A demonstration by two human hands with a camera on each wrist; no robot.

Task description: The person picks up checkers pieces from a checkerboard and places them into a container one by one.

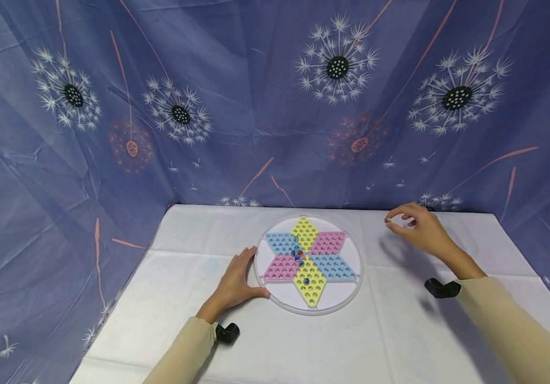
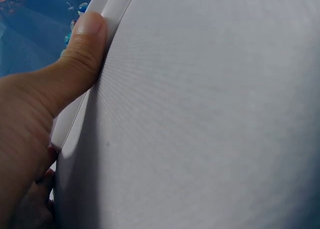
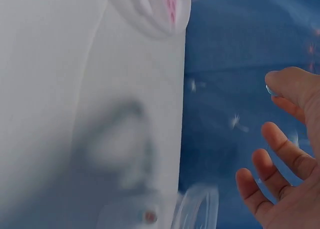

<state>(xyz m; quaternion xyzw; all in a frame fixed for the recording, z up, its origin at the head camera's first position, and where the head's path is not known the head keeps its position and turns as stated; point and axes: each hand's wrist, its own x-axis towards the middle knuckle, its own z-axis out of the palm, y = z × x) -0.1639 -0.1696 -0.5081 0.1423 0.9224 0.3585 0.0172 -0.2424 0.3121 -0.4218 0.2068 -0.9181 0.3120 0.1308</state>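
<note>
A round white Chinese checkers board (image 1: 339, 296) with a yellow, pink and blue star lies on the table. Along its left rim rests my left hand (image 1: 236, 278), thumb toward the near side and fingers spread toward the far side. The left wrist view has the thumb (image 2: 82, 51) pressed on the rim; the other fingers are mostly hidden. Several glass marbles (image 1: 297, 254) sit left of the star's middle, and a blue marble (image 1: 306, 281) sits in the near yellow point. Right of the board, my raised right hand (image 1: 421, 233) pinches a small glass marble (image 3: 269, 90) between thumb and forefinger.
A white cloth (image 1: 198, 229) covers the table. Behind it and at the left hangs a blue dandelion-print cloth (image 1: 256, 106). Low in the right wrist view is a clear plastic container (image 3: 195, 209), blurred, with a reddish marble (image 3: 149, 217) beside or inside it.
</note>
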